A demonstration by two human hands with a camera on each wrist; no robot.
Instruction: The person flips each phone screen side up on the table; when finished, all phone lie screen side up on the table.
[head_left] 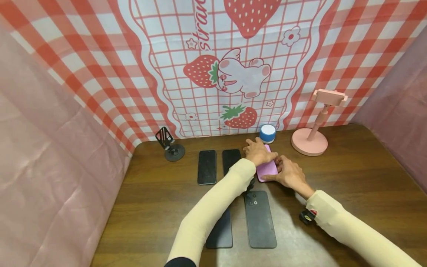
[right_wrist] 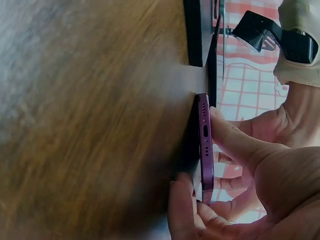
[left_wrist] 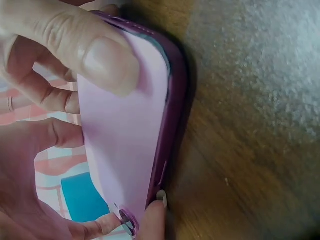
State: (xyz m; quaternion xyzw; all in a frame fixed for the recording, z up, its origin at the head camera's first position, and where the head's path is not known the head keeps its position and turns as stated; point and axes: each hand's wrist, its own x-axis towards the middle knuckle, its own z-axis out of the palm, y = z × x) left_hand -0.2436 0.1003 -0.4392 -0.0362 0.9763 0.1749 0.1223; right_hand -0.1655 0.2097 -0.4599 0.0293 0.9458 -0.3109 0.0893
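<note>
A phone with a pink-purple back (head_left: 267, 170) lies near the back of the wooden table, between both hands. At its far, camera end, my left hand (head_left: 259, 152) grips the phone's edges. My right hand (head_left: 290, 172) holds its near right part, with the thumb (left_wrist: 111, 67) laid over the back near the bottom edge. The right wrist view shows the bottom edge of the purple phone (right_wrist: 205, 135) with its charging port; the right fingers are around its side.
Left of the hands lie two dark phones (head_left: 207, 167), one partly behind the left sleeve. Nearer are a grey phone (head_left: 261, 222) and another dark phone (head_left: 221, 233). A black stand (head_left: 174, 151), a blue-and-white round object (head_left: 267, 133) and a pink phone stand (head_left: 309, 142) line the back.
</note>
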